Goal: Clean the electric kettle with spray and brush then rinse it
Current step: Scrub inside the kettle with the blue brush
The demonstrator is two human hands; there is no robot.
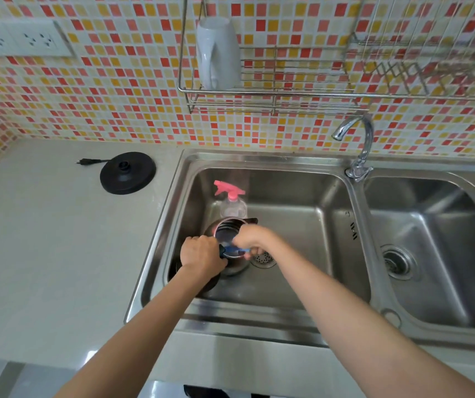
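— Two hands, state?
— Left hand [201,258] clamps the kettle [226,232]; right hand [252,238] grips the blue brush [237,249] at its mouth.
— Kettle where?
— Left sink basin [259,159], frame centre, spray bottle [232,201] just behind.

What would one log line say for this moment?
step: brushing | left hand: holds kettle | right hand: grips brush | spray bottle: in sink

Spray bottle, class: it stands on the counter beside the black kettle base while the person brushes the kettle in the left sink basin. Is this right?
No. The head view shows the spray bottle standing inside the left sink basin, behind the kettle, not on the counter. The black kettle base does lie on the counter, and the right hand holds a blue brush at the kettle.
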